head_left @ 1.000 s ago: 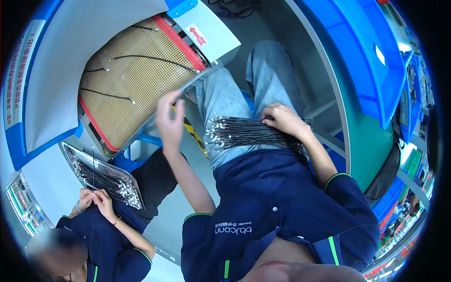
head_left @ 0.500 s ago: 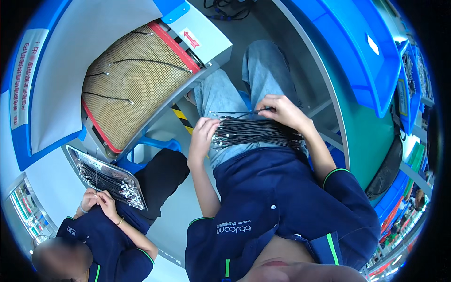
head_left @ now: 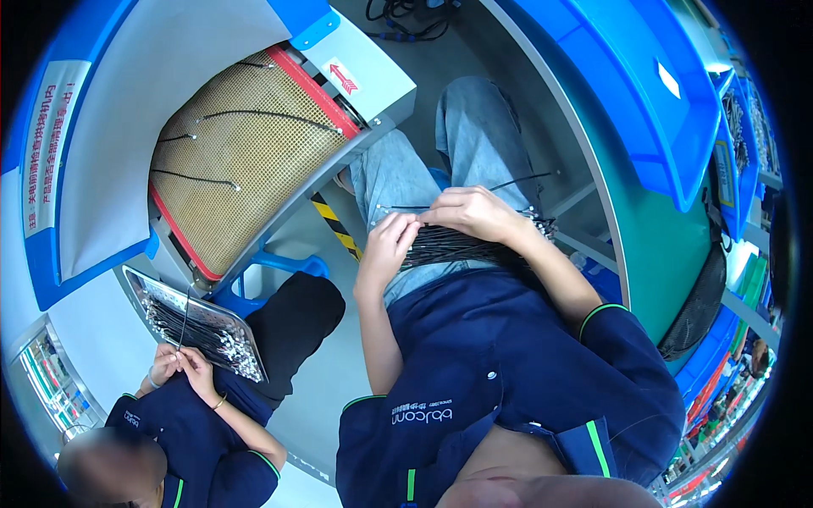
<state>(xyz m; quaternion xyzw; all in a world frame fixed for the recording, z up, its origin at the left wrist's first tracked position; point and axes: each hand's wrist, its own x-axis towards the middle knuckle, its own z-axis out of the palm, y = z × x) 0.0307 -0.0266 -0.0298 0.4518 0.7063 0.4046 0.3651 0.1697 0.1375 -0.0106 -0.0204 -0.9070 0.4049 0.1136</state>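
A thick bundle of black cables [head_left: 461,246] with small silvery and white ends lies across my lap. My right hand [head_left: 476,212] is closed over a single black cable [head_left: 521,180], whose thin tail sticks out to the right above the hand. A black length with a small metal end [head_left: 383,208] shows to the left of that hand; whether it is the same cable I cannot tell. My left hand [head_left: 389,251] is pinched closed at the bundle's left end, fingertips meeting those of my right hand. What lies between its fingertips is hidden.
At the left, a mesh conveyor belt [head_left: 254,161] with red edges carries several black cables. Below it, a co-worker's hands [head_left: 179,362] hold a cable beside a tray [head_left: 135,279] of cables. Blue bins [head_left: 644,93] and a green surface [head_left: 669,262] stand at the right.
My right hand has moved left and down over the bundle, up against my left hand. The cable tail now points up to the right. My left hand has shifted slightly right.
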